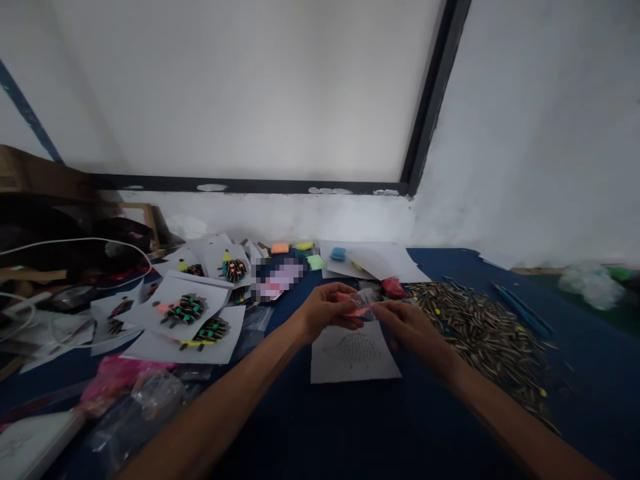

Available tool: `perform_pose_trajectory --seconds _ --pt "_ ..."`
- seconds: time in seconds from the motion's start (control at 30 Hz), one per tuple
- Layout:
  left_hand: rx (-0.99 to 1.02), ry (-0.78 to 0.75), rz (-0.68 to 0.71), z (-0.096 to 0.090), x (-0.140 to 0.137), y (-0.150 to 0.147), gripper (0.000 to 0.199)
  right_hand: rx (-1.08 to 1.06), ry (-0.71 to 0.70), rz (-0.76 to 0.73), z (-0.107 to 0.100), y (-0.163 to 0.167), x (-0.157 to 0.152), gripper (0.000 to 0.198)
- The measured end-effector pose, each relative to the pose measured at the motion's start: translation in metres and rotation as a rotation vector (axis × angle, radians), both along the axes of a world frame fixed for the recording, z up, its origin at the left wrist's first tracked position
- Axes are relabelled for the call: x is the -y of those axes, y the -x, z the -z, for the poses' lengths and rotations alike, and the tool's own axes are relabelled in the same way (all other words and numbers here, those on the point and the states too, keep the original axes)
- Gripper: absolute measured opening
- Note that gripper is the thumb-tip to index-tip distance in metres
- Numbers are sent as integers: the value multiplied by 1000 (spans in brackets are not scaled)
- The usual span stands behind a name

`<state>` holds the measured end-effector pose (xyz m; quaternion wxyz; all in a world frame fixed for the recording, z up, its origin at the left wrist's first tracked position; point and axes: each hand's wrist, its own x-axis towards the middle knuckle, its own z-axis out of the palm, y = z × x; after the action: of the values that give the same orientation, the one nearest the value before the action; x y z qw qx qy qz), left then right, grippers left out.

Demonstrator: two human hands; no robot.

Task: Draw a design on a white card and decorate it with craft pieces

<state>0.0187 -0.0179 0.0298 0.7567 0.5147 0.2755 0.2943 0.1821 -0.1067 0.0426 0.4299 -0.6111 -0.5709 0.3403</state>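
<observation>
Above a white sheet (pixel 323 370) with a pencil-like hedgehog drawing, both hands hold a small clear plastic packet of coral-pink modelling clay (pixel 356 304). My left hand (pixel 327 311) grips the clay side, its fingers curled around it. The fingertips of my right hand (pixel 403 321) pinch the packet's right end, and its other fingers are partly hidden. Just behind the right hand lies a red clay packet (pixel 394 288). To its right spreads a big pile of striped sunflower seeds (pixel 493 343) with a few yellow bits among them.
At left, several sheets (pixel 230 337) carry hedgehogs made of seeds and clay. Orange (pixel 280 248), light green (pixel 316 263) and blue (pixel 339 254) clay packets lie near the wall. A blue tool (pixel 523 310) rests right of the seeds. Pink plastic (pixel 120 373) and a white cable (pixel 100 240) occupy the left.
</observation>
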Motion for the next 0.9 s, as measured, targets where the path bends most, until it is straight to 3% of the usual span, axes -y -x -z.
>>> perform_pose_trajectory --seconds 0.13,0.3,0.5,0.6,0.7,0.8,0.9 --pt "-45 -44 58 -5 2 1 38 87 -34 36 1 0 -1 37" --pt "-118 -156 -67 -5 0 0 26 -17 -54 36 4 -2 -3 40" --pt "-128 -269 -72 -10 -3 4 13 -47 -102 -15 3 0 -1 45" --pt "-179 -350 1 -15 0 6 23 9 -58 -111 5 5 1 45" --pt "-205 -465 124 -16 4 4 18 44 6 -175 6 12 4 40" --pt "-232 -516 69 -16 5 2 18 80 12 -157 3 15 6 32" --pt "-214 -456 -96 -14 -2 2 18 23 7 -81 -1 11 6 18"
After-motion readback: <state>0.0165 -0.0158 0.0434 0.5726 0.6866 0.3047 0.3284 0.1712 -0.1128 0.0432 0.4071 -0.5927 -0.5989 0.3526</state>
